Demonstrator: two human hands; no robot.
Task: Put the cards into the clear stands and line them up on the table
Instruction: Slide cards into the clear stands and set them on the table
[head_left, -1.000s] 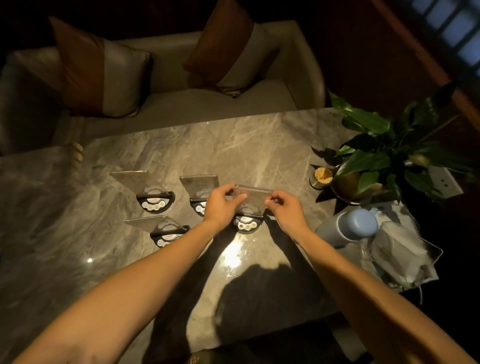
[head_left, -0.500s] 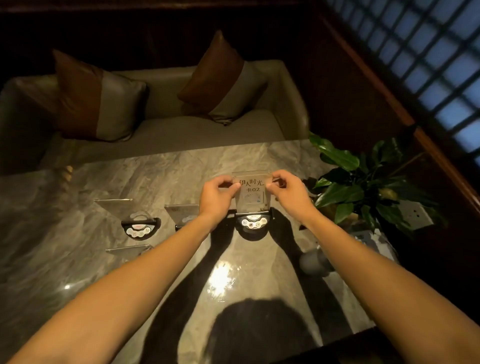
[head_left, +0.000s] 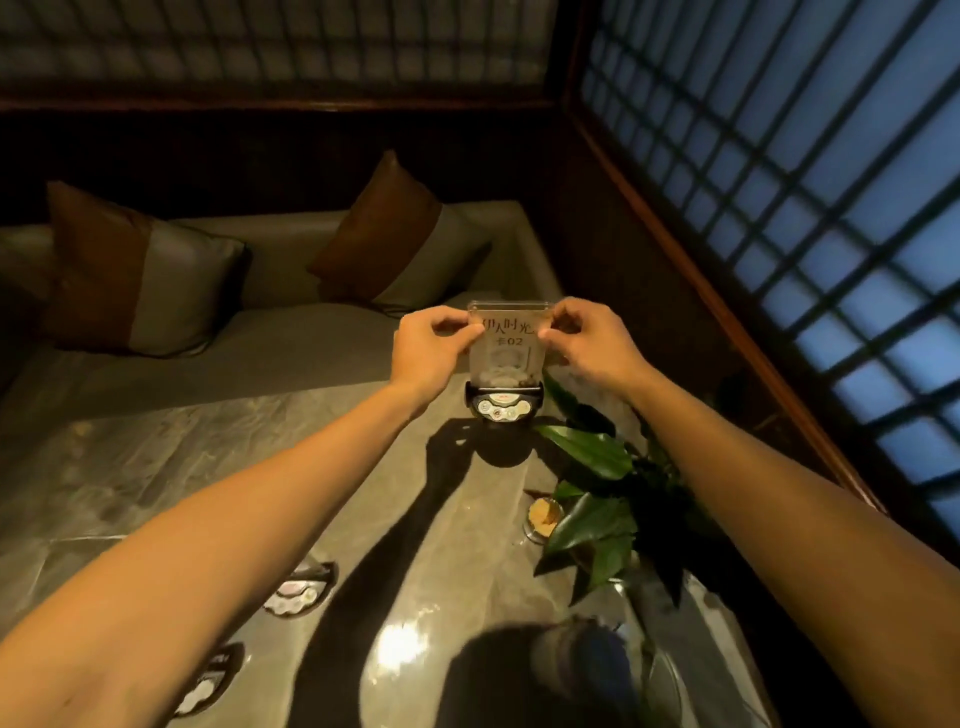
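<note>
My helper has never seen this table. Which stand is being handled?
On the marble table, look at the far end beside the leafy plant. The clear stand, gripped by the left hand and right hand, is upright and reads 02.

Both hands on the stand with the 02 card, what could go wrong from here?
1. The left hand and right hand pinch only the upper edges of the clear stand; its heavy black base could swing or slip.
2. The plant sits close; setting down there might snag leaves.
</note>
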